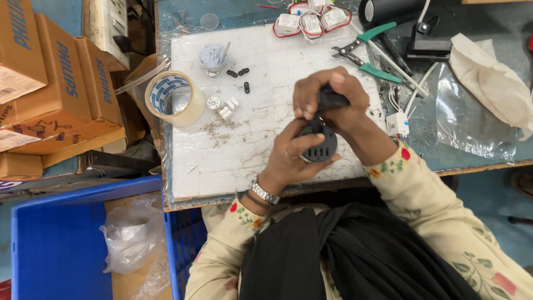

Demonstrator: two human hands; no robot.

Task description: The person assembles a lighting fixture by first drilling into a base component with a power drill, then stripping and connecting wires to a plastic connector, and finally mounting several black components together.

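Note:
My left hand (291,158) cups a round black slotted housing (319,145) from below, over the near edge of a white foam board (233,155). Gripping a black bracket part (332,100) at the top of that housing is my right hand (327,100), its fingers closed around it. Both hands meet on the same black fitting. Small black clips (240,73), white plastic bits (227,105) and a scatter of tiny screws (219,128) lie on the board to the left of my hands.
A roll of clear tape (173,98) and a small cup (212,57) sit at the board's left. Green-handled pliers (366,53), white driver modules (311,22), a black lamp body (388,10) and plastic bags (477,105) lie behind. Cardboard boxes (61,89) and a blue crate (61,244) stand left.

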